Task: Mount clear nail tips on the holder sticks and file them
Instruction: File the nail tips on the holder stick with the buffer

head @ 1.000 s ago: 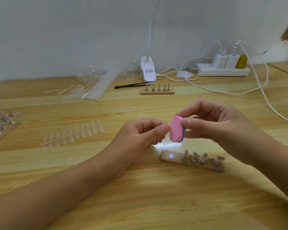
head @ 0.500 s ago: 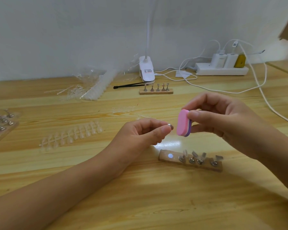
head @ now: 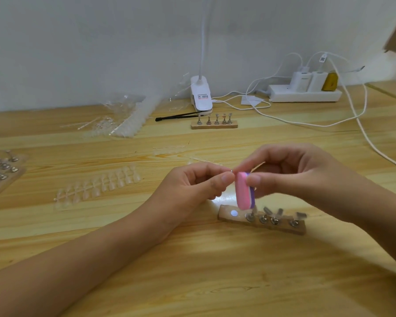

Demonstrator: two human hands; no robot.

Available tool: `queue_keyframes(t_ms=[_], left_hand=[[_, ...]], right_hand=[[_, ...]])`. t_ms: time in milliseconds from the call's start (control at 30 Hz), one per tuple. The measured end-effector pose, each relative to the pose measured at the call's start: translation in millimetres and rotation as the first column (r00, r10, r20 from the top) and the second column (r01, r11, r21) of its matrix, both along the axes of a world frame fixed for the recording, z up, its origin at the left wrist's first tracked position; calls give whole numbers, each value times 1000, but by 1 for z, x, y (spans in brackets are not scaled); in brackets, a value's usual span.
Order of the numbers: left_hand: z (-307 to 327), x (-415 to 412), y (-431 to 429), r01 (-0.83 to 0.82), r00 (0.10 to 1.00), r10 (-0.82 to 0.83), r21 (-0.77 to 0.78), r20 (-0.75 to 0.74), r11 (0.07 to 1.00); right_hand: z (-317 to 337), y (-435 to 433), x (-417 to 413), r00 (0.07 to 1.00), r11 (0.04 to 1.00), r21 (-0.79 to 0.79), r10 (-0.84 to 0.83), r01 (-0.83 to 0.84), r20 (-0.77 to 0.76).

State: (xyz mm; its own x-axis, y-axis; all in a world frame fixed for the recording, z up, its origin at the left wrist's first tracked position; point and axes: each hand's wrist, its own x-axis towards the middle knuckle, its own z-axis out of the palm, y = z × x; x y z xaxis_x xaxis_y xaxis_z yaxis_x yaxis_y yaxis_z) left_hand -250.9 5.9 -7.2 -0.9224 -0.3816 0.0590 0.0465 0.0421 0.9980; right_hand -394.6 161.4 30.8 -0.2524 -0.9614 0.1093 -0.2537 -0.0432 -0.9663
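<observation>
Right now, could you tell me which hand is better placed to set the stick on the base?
Probably the left hand: it pinches the stick near the free left end of the base; the right hand grips the file.

Wooden table (head: 192,282), light grain. Holder base (head: 281,227) carrying four sticks at 4 o'clock of centre; second holder base (head: 214,125) at 12. Strip of clear nail tips (head: 98,186) at 9, tray of metal holders (head: 0,172) far 9. Bagged tips (head: 128,115) at 11. Black tweezers (head: 176,116) and lamp clip (head: 201,96) at 12. Power strip (head: 304,96) at 1.
</observation>
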Motion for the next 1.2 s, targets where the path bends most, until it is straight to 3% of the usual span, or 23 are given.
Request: queue_keyframes(t_ms=[100,267,467,633,833,1200], left_hand=[[-2,0,-2,-7,1000,7,3,-2,1000],[-3,-1,-4,1,1000,-1,17,4,1000],[-3,-1,-5,15,1000,-14,79,-22,997],[-5,-1,-4,9,1000,-9,82,-1,997],[-4,-2,-6,-8,1000,8,95,1,995],[-4,-3,-5,-50,999,49,102,18,994]], right_hand=[[-3,-2,0,992,991,-69,-107,111,63],[-3,-1,2,998,999,39,-10,7,63],[-1,-3,5,972,976,-85,-189,203,142],[-6,-5,13,991,996,16,-92,91,93],[-1,-3,9,977,976,-82,-192,200,98],[-4,-6,12,983,984,-42,-170,173,75]])
